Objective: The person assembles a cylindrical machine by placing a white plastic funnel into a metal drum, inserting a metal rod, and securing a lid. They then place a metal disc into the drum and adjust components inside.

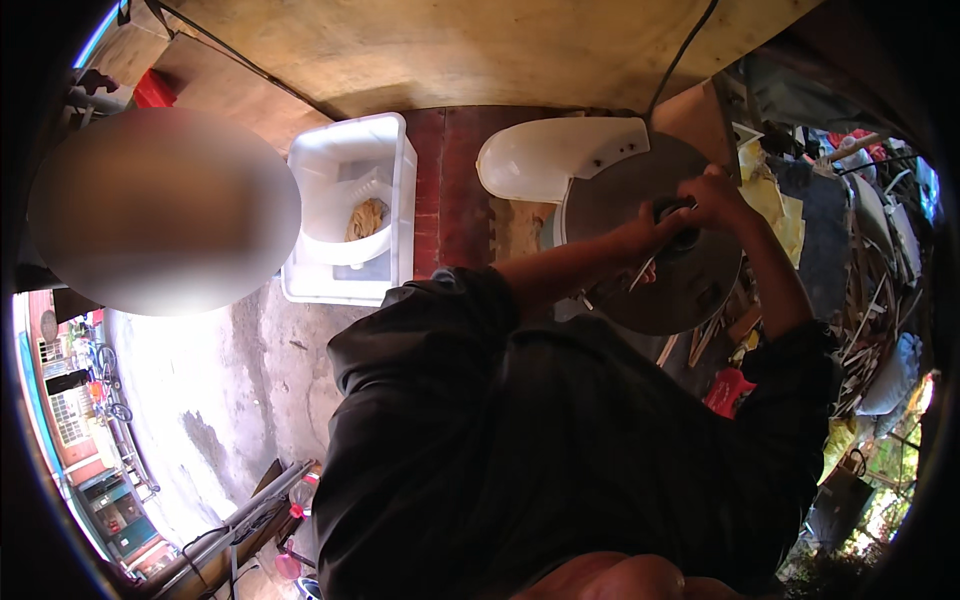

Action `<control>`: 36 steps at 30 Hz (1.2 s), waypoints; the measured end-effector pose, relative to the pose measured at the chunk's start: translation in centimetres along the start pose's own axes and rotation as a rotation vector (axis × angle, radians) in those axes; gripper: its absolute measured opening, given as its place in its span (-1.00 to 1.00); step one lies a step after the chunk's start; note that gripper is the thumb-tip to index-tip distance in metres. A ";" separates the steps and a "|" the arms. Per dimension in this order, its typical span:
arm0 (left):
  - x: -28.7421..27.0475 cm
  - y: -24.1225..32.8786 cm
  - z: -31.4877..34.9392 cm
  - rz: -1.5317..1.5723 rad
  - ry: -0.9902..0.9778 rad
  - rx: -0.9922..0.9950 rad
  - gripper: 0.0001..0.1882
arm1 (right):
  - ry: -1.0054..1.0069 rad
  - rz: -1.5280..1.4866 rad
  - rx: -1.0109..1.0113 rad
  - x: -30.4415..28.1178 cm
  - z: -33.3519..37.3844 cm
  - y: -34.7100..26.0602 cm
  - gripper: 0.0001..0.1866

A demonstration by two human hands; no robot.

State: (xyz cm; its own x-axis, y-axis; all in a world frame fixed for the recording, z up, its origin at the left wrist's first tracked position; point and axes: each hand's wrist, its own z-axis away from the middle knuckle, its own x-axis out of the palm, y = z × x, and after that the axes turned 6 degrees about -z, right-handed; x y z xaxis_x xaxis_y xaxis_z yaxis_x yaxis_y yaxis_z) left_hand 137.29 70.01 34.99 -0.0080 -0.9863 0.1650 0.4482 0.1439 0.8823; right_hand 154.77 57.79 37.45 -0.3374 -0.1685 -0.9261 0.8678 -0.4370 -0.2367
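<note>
A large round grey disc (625, 285) lies right of centre, with a white curved cover (545, 158) at its upper left. Over the disc, my left hand (648, 235) is closed beside a small dark rounded part (678, 212). My right hand (715, 198) is closed at the far side of that same part, close to the left one. A thin light rod (640, 272) sticks out below my left hand. My fingers hide most of what they grip, so its kind cannot be made out.
A white plastic tub (403, 225) stands left of the disc, holding a white container (318, 250) and a brown crumpled thing (365, 219). Wooden boards (500, 60) rise at the back. Scrap wood strips (865, 300) pile up at the right. A red object (728, 392) lies near my right sleeve.
</note>
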 end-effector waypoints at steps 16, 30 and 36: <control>-0.5 -0.9 -0.7 -0.002 -0.037 0.019 -0.16 | -0.033 -0.021 0.074 0.1 0.6 -1.0 -0.63; -1.2 -2.3 -2.2 0.079 -0.140 0.001 -0.15 | -0.045 0.105 0.030 -0.2 0.3 -1.7 -0.80; -1.4 -1.8 -1.7 0.105 -0.157 -0.102 -0.19 | -0.041 0.105 0.025 0.4 0.1 -1.4 -0.82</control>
State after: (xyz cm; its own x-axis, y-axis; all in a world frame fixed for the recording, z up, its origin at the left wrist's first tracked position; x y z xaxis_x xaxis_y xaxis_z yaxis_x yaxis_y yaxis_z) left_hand 138.00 70.97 32.43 -0.0925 -0.9405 0.3271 0.5421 0.2280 0.8088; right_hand 153.41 58.24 37.43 -0.2602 -0.2508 -0.9324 0.8899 -0.4370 -0.1308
